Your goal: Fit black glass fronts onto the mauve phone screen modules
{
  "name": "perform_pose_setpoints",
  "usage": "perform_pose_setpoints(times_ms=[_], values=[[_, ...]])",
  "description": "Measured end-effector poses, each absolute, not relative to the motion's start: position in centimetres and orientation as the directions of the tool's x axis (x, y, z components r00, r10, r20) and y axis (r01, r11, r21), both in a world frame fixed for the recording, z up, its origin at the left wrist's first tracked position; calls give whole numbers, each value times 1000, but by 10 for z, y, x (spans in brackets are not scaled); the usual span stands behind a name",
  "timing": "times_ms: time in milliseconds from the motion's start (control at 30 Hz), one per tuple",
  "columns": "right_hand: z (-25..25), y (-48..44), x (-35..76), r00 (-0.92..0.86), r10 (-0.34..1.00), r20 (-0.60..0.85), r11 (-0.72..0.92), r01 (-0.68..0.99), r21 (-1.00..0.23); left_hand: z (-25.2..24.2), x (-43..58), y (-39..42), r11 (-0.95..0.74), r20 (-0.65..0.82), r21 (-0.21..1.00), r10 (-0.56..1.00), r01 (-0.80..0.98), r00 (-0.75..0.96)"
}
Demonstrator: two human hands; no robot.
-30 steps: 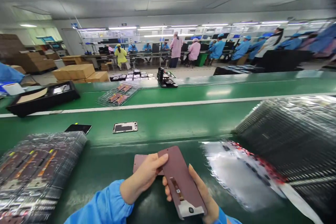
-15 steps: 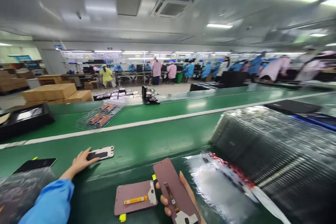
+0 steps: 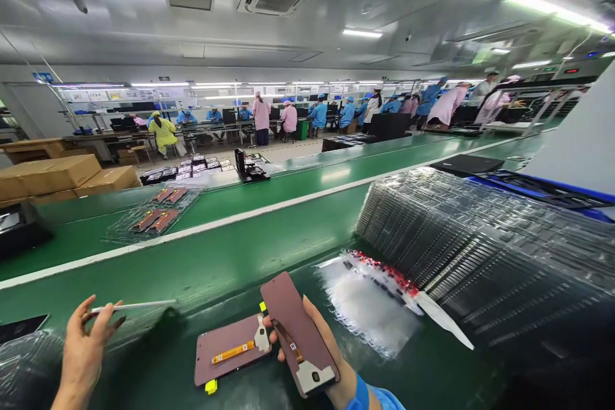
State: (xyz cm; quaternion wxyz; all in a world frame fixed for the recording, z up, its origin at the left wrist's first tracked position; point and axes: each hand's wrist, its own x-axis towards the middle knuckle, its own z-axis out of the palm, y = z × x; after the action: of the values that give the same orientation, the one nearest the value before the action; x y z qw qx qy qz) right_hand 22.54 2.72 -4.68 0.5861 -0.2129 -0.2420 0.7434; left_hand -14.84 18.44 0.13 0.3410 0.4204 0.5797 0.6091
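Note:
My left hand (image 3: pixel 89 339) is raised at the left, thumb and fingers pinching one end of a phone (image 3: pixel 147 304), which now shows as a thin pale edge. In my right hand (image 3: pixel 327 339) is a phone screen (image 3: pixel 298 317), tilted, with its brownish-pink back, dark flex cable and silvery plate facing me. A second phone screen (image 3: pixel 225 355) lies flat on the green bench just left of that hand. It has an orange flex cable and yellow tabs.
Clear plastic trays (image 3: pixel 475 230) are stacked on the right, beside a pile of thin clear film sheets (image 3: pixel 368 311) with red tabs. Across the white line sits a clear tray (image 3: pixel 156 211) holding several screens. Clear plastic (image 3: pixel 29 365) lies at lower left. People work at far benches.
My left hand has lifted the phone off the bench and turned it edge-on. My right hand still holds its screen. The view has swung to the right.

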Motion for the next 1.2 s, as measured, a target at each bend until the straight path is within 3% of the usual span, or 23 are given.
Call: perform_pose_setpoints(times_ms=[100,233,400,533,633,900,1200], values=[[-31,14,230,-114,993,-15,-92,-705,-704,8,-126,154,-13,-54,965,968,-261,-247],[-15,-5,232,13,988,156,139,-534,-834,8,-91,95,122,-141,937,989,-328,-34],[-9,-21,231,-30,948,316,304,-200,-931,-1,-46,33,195,-101,880,968,-434,231],[-12,-28,227,-100,910,402,410,79,-909,-11,-33,15,180,-23,909,922,-376,387],[-16,-28,225,-162,897,410,437,199,-877,-12,-31,11,153,10,931,898,-332,441],[-13,-28,219,-277,869,410,485,310,-818,-5,-20,5,66,85,964,841,-258,534],[-19,-33,208,-394,820,415,563,429,-706,-10,-7,0,154,58,931,832,-331,551]])
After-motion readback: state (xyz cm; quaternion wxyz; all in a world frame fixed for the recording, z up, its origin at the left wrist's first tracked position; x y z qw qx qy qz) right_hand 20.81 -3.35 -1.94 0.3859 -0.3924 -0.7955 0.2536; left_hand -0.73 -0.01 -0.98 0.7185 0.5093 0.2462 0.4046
